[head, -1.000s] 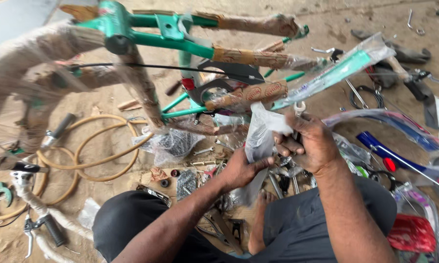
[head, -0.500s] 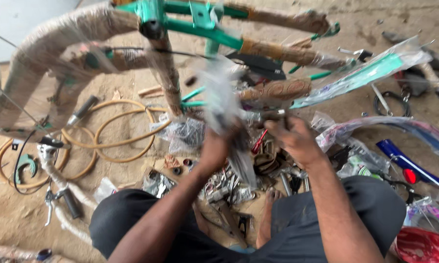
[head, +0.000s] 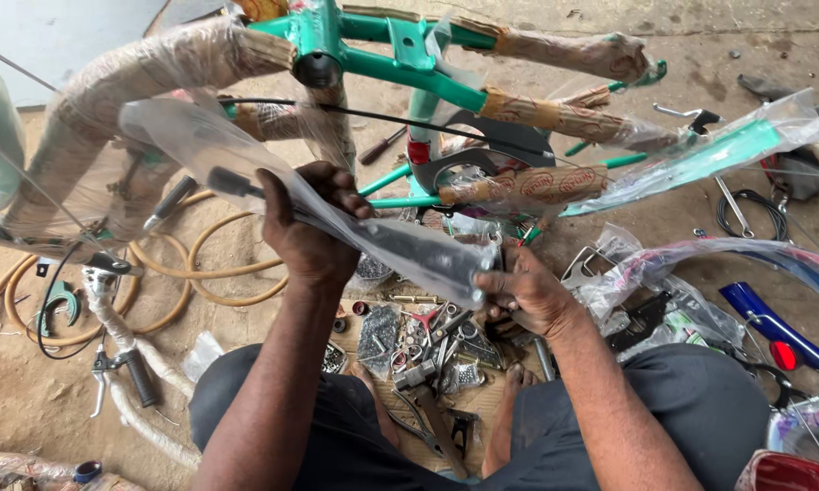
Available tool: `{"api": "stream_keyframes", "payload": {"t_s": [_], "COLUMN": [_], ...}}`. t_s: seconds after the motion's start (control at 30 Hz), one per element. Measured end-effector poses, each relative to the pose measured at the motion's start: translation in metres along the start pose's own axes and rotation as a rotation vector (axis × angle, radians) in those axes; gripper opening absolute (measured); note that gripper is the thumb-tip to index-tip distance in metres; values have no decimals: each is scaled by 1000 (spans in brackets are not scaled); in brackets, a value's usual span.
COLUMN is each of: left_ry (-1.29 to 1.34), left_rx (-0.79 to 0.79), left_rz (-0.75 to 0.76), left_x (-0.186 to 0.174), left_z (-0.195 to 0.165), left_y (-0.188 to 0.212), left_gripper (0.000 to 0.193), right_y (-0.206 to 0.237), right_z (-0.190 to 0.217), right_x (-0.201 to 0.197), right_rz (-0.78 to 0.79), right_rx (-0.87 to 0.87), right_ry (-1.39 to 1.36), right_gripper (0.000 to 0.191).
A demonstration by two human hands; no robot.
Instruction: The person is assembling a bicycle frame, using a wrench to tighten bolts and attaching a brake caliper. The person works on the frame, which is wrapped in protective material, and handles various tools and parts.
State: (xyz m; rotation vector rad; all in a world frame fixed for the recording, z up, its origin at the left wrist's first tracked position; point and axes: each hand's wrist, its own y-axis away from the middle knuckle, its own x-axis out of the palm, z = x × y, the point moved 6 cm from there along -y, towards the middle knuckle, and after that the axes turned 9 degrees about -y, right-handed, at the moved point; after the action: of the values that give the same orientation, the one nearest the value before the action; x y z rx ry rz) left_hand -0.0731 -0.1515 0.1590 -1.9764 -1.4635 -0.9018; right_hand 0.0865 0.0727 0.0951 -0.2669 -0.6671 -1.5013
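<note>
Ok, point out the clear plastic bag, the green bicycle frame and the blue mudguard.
clear plastic bag (head: 400, 250), head view, middle of the bag between the hands
green bicycle frame (head: 400, 75), head view, bare green tube
blue mudguard (head: 762, 318), head view, blue curved blade

A sandy, dusty floor (head: 246, 300) carries everything. At the left of the frame a tan hose (head: 168, 273) lies coiled on it, with a wrapped handlebar and brake lever (head: 118, 364) below that. At lower centre, loose tools and small bagged parts (head: 418, 350) lie scattered. At the right lie a blue mudguard (head: 773, 323) and a black cable coil (head: 746, 214).
</note>
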Motion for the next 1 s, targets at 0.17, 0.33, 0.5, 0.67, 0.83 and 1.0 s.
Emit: {"api": "stream_keyframes", "payload": {"t_s": [0.17,0.33,0.5,0.67,0.83,1.0], "left_ry": [-17,-86,-652,-1538,-1522,-1915], "left_rx": [-36,-78,-126,-309,565,896], "left_rz": [-89,-9,274,795,700,624], "left_x": [-3,4,29,56,103,96], "left_z": [10,22,32,50,24,43], "left_y": [-6,-3,11,59,91,73], "left_gripper": [73,64,54,46,46,61], "right_y": [1,-5,-7,12,18,10], "right_z": [5,-4,-1,25,25,14], "right_x": [11,-10,-41,-49,-26,-3], "right_rz": [-54,-185,-332,-363,-198,-130], "right_rx": [-36,-145,-305,-399,-430,-423], "right_ry": [49,6,-79,180,220,341], "right_gripper": [53,24,20,23,24,23]}}
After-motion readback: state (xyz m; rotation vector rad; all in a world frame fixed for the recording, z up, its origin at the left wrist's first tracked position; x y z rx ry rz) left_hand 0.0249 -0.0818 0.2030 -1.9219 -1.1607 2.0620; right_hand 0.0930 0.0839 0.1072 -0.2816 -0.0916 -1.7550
